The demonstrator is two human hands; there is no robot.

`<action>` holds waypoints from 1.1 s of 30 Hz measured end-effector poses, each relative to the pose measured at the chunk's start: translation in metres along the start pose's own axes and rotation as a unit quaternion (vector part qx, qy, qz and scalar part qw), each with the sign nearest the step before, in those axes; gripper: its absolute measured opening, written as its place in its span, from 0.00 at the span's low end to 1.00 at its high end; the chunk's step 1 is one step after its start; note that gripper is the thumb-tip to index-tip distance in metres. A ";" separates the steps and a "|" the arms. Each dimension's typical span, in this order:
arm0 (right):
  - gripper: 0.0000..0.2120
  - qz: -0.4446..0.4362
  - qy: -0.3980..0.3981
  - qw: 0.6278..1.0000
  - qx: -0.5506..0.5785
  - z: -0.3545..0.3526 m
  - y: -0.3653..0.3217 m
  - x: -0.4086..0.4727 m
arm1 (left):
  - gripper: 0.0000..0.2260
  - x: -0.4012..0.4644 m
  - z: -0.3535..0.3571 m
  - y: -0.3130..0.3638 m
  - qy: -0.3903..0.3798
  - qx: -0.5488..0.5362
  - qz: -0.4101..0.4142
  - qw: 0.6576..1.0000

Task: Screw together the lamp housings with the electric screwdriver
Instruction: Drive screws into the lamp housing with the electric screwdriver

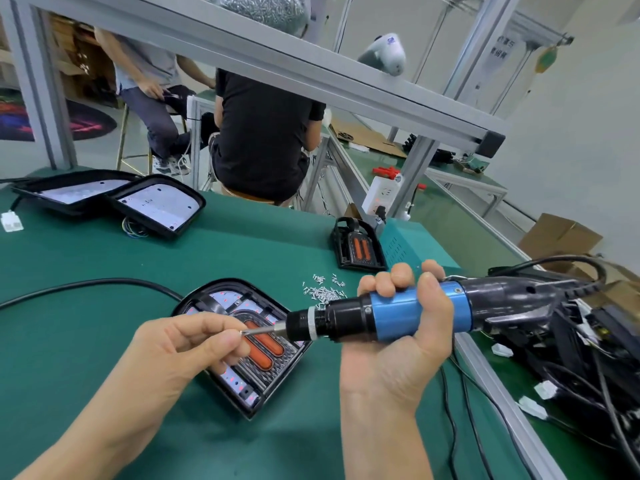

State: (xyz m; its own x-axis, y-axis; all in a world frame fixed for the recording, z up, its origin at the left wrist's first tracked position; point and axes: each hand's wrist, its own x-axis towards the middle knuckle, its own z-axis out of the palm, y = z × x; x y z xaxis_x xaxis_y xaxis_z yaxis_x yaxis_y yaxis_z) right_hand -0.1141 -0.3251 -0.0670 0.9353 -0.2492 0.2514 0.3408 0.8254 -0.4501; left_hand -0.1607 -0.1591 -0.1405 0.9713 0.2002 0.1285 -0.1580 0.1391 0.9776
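Note:
My right hand point(405, 327) grips the blue and black electric screwdriver point(391, 315), held level above the bench with its bit point(261, 330) pointing left. My left hand point(187, 348) pinches a small screw point(243, 331) at the tip of the bit. Under both hands a black lamp housing point(254, 368) with orange lenses lies flat on the green mat. A pile of small silver screws point(323, 289) lies just behind it. A second lamp housing point(358, 249) lies farther back on the right.
Two larger lamp housings point(114, 199) lie at the back left. A black cable point(86, 284) runs across the mat. A heap of black parts and wires point(581, 348) fills the right side. Two people sit beyond the bench point(263, 140). A metal frame bar point(311, 74) crosses overhead.

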 end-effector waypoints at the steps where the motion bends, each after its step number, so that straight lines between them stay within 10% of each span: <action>1: 0.08 0.005 -0.007 1.000 0.002 0.001 0.001 0.000 | 0.13 0.000 -0.001 0.000 -0.001 0.002 0.003 1.000; 33: 0.14 0.087 -0.091 0.983 -0.132 0.023 0.069 0.003 | 0.08 0.021 -0.066 -0.006 0.053 0.298 0.073 0.950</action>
State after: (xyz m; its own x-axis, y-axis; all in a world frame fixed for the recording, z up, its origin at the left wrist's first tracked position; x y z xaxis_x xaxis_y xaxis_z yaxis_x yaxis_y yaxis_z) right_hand -0.0898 -0.2573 -0.0778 0.9575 -0.0015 0.2885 0.2122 0.6812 -0.7007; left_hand -0.1511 -0.0913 -0.1550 0.9184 0.2769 0.2826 -0.1293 -0.4649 0.8759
